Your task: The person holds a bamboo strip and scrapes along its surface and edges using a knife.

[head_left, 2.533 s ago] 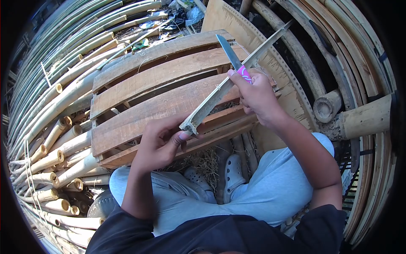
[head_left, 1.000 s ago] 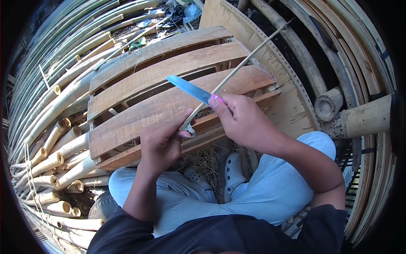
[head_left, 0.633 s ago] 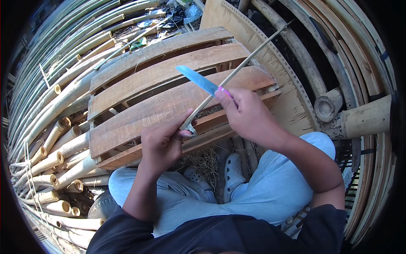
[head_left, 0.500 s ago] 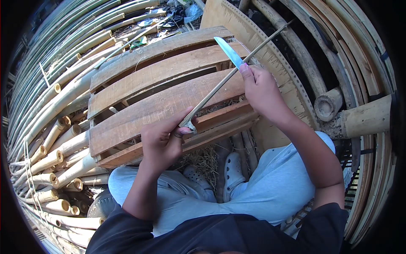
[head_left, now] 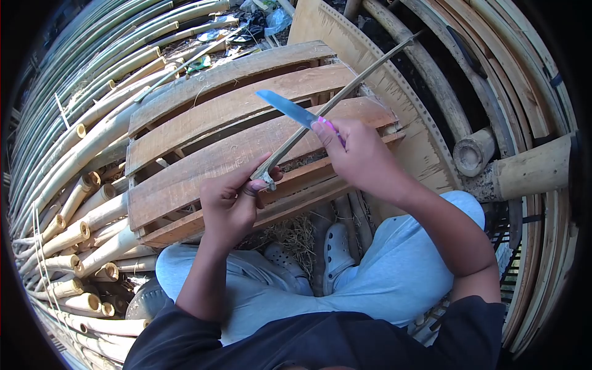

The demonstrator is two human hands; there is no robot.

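Note:
A long thin bamboo strip (head_left: 357, 80) slants from lower left to upper right over a slatted wooden crate (head_left: 228, 157). My left hand (head_left: 231, 200) is closed round its near end, the thumb lying along it. That end looks rough and pale. In my right hand (head_left: 361, 151) is a knife (head_left: 287, 110) with a pinkish-purple handle, mostly covered by the fingers. Its blade points up and left, and its base crosses the strip about a third of the way up from my left hand. Whether the edge touches the strip I cannot tell.
Stacked bamboo poles (head_left: 74, 231) fill the left side. A curved tan board (head_left: 425, 132) leans right of the crate, near a thick bamboo piece (head_left: 533, 169) and long wooden strips (head_left: 542, 259). Plastic litter (head_left: 277, 21) lies at the back. My legs are folded below the crate.
My right hand and the knife have moved down and left along the strip, closer to my left hand. The blade now points further left. My left hand has shifted slightly left.

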